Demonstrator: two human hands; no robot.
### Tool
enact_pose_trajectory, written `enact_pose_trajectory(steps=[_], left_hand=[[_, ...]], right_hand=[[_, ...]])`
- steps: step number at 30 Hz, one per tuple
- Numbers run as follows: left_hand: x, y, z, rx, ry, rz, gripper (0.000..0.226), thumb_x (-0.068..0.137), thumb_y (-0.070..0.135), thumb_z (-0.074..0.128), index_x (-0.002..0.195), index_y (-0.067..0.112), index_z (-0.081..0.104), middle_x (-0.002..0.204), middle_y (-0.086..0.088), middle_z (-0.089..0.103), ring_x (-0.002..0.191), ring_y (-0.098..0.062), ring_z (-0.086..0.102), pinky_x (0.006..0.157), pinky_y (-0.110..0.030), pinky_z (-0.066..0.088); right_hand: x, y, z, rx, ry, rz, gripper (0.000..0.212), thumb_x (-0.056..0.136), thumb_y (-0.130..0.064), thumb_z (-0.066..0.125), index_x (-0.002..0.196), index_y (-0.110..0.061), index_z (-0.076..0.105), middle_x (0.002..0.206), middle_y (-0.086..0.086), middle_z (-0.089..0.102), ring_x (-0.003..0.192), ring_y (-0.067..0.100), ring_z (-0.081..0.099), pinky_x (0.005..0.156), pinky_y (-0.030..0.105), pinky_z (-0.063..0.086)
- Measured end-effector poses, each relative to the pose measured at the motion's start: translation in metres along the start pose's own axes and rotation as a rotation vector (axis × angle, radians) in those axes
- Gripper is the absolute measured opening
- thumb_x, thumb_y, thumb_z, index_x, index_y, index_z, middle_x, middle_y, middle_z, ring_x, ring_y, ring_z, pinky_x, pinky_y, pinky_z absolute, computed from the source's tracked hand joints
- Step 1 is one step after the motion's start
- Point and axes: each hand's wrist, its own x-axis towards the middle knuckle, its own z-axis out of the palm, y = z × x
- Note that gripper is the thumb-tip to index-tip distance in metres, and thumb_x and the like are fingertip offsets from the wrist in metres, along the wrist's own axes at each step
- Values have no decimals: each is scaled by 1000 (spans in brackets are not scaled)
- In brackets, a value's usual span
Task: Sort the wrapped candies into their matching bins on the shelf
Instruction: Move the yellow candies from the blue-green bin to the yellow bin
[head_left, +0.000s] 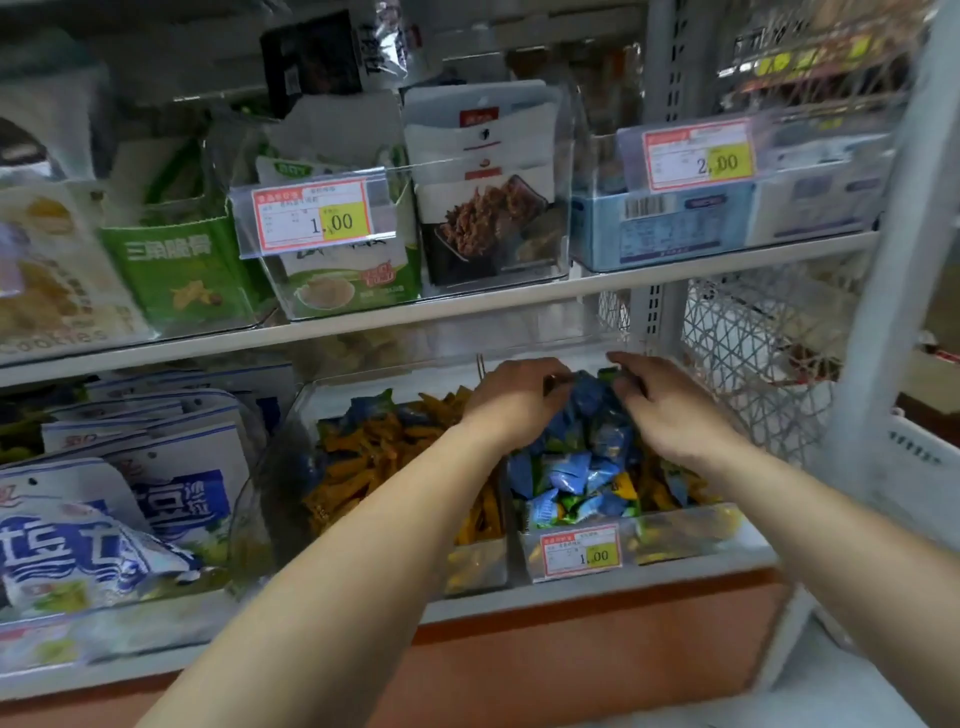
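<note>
In the clear plastic bin (701, 532) at near right, with left hand (511, 402) and right hand (672, 413) curled round the small blue film-wrapped candies (584, 470), treat as light and slippery; scoop from beneath.

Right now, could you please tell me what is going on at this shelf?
A person is sorting wrapped candies on the lower shelf. The left hand and right hand both curl round a heap of blue candies at the back of the right bin. The left bin holds mostly orange candies with a few blue ones mixed in, and some orange ones lie in the right bin, so the sorting is not done yet.
</note>
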Motion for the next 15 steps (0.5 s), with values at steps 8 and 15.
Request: enact_pose_trajectory(steps=[8, 15], left_hand=[[-36, -53, -33, 36, 85, -52, 36, 94, 57, 48, 126, 44, 56, 126, 14, 63, 106, -10, 61, 86, -31, 51], [-61, -158, -60, 126, 160, -345, 17, 99, 33, 55, 106, 26, 69, 114, -2, 68, 97, -17, 59, 85, -30, 45]], right_hand=[[-4, -52, 5, -191, 65, -168, 49, 93, -50, 47, 138, -32, 54, 144, 0, 52, 132, 27, 43, 103, 40, 42], [-1, -99, 75, -144, -223, -346, 70, 82, -67, 44, 144, -34, 38, 149, -1, 40, 132, 25, 42, 91, 34, 39]])
